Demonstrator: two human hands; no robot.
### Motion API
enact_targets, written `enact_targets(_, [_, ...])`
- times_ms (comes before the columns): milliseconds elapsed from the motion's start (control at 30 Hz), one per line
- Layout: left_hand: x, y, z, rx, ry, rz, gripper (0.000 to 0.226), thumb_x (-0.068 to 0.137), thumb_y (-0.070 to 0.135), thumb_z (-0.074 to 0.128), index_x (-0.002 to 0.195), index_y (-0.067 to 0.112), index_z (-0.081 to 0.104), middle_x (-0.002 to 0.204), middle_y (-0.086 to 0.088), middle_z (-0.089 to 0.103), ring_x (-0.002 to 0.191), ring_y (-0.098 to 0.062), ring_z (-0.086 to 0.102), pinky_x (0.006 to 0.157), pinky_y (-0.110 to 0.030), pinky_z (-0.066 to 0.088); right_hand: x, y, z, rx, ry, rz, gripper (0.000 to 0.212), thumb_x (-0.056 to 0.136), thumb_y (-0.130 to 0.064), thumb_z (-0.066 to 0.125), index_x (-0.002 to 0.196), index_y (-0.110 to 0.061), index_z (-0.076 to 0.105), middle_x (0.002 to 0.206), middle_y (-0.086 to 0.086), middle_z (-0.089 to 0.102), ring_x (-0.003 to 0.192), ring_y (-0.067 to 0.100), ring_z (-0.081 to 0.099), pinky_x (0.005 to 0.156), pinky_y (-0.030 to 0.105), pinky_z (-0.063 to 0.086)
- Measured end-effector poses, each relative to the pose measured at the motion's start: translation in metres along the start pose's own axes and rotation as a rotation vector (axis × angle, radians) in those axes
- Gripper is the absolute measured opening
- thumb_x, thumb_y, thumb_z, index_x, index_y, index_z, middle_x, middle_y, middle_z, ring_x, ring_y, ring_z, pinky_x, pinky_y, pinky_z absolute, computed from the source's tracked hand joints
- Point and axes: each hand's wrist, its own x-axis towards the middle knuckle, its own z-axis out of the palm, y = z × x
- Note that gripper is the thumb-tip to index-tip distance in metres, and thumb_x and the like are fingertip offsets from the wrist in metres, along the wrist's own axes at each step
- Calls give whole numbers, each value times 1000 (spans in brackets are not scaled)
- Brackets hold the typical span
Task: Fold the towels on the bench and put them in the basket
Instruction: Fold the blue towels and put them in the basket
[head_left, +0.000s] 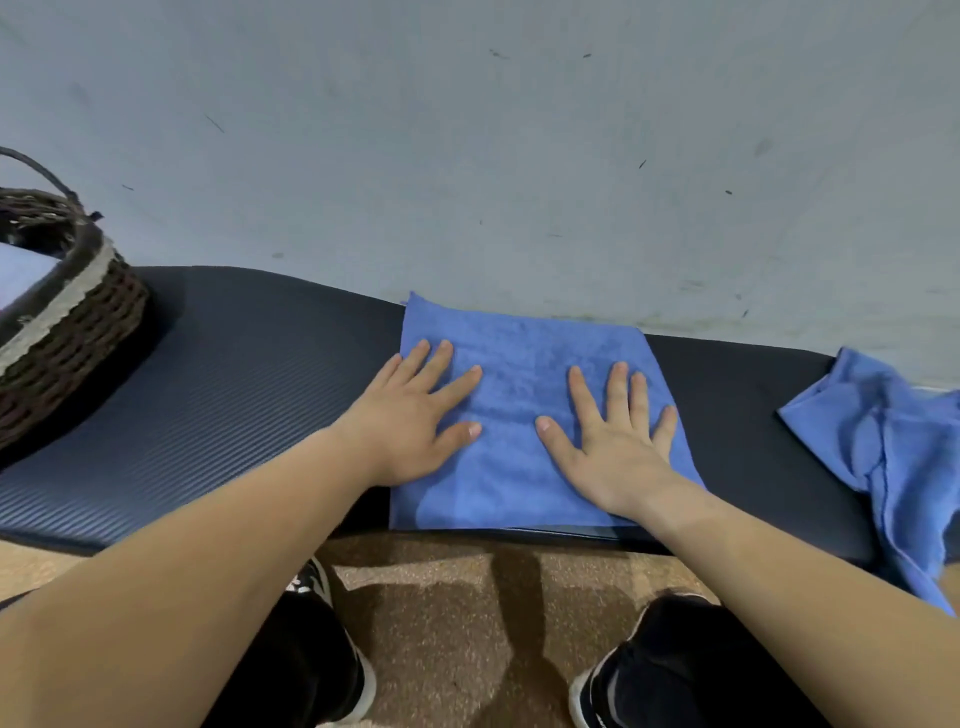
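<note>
- Two black shoes (332, 639) stand nearest, on a speckled tan floor (441, 597) that looks like short carpet, with bare forearms reaching out above them.
- Both hands lie palm-down on the blue towel (519, 343). The left hand (410, 415) rests at its left edge and the right hand (613, 447) nearer its right side. On each the fingers are straight and spread apart, thumbs pointing inward, gripping nothing.
- That towel lies flat in a near-square in the middle of the bench (234, 395), its near edge level with the bench's front edge. The nap looks soft and plush, with faint brush marks.
- By my reading the step in hand is smoothing or pressing this towel flat, either between folds or after the last one. I cannot tell how many layers lie under the palms.
- If it needs another fold, the next move calls for pinching two corners and laying one edge squarely over the other. If it is done, it calls for sliding the fingers under and lifting it flat, since soft cloth will sag and open.
- The bench top is dark, padded and finely ribbed.
- A crumpled towel (893, 441) of the same blue hangs over the bench's right end, unfolded, well apart from the hands.
- At the left end stands the basket (78, 322), round, woven of dark wicker with a pale band under the rim and a thin handle. A pale blue cloth (21, 275) shows inside, probably a towel already put in.
- Behind it all is a scuffed grey wall (467, 156).
</note>
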Motion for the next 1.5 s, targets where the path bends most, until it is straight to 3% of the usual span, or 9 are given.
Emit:
enact_targets(267, [-46, 17, 24, 2, 231, 329, 81, 95, 70, 42, 158, 19, 41, 169, -15, 24, 158, -33, 19, 126, -50, 26, -31, 22, -3, -34, 9, -278, 79, 95, -76, 17, 158, -45, -19, 166, -9, -33, 151, 14, -36, 125, 46, -16])
enact_targets(467, [-76, -14, 41, 114, 160, 367, 82, 97, 68, 42, 165, 30, 18, 173, -2, 12, 160, -25, 9, 129, -45, 18, -52, 52, 20, -179, -25, -406, 78, 90, -81, 3, 155, -48, -24, 161, -10, -41, 147, 12, -43, 126, 46, -16])
enact_targets(600, [-86, -11, 33, -110, 225, 313, 57, 104, 54, 34, 154, 29, 48, 166, 7, 33, 156, -14, 24, 127, -36, 27, -50, 59, 20, -112, -2, -463, 89, 84, -90, 15, 156, -49, -18, 162, -13, -38, 147, 8, -40, 125, 42, -19])
enact_targets(733, [-92, -6, 14, -472, 133, 128, 40, 105, 39, 53, 145, 37, 57, 157, 24, 40, 149, 8, 26, 125, -26, 27, -48, 64, 16, -44, 94, -528, 89, 84, -89, 33, 161, -48, 11, 170, -12, -12, 157, 9, -17, 129, 40, -5])
enact_targets(833, [-94, -7, 2, -543, 78, 54, 38, 105, 41, 53, 142, 39, 60, 152, 21, 51, 140, 4, 45, 117, -25, 38, -47, 74, 4, 146, 143, -559, 62, 94, -61, 58, 151, -38, 48, 166, -10, 27, 156, 5, 16, 128, 36, 19])
enact_targets(1000, [-99, -9, -17, -593, 125, 11, 36, 102, 51, 45, 104, 25, 69, 89, 0, 70, 83, -19, 65, 81, -42, 53, -54, 89, -32, 224, 100, -420, 22, 97, -35, 68, 118, -36, 76, 117, -14, 76, 108, 3, 68, 94, 26, 53])
enact_targets(1167, [-110, -15, -30, -620, 106, -23, 39, 104, 41, 48, 90, 9, 66, 81, -9, 66, 76, -24, 61, 66, -29, 46, -69, 95, -62, 657, -205, -313, 27, 97, -30, 71, 75, -15, 75, 67, 9, 63, 65, 13, 56, 65, 30, 46])
enact_targets(1333, [-113, -19, -37, -656, 87, -70, 42, 105, 45, 48, 92, 8, 64, 86, -14, 67, 81, -32, 63, 75, -50, 53, -63, 94, -67, 916, -314, -194, 21, 100, -20, 65, 94, -4, 77, 79, 10, 75, 72, 20, 72, 65, 30, 60])
enact_targets(1500, [-94, -14, -51, -691, 197, -139, 34, 105, 36, 53, 89, 8, 62, 82, -15, 65, 65, -18, 55, 66, -41, 49, -39, 83, -67, 1064, -174, -141, 26, 102, -25, 61, 88, -5, 69, 67, 5, 61, 54, 15, 56, 47, 24, 46])
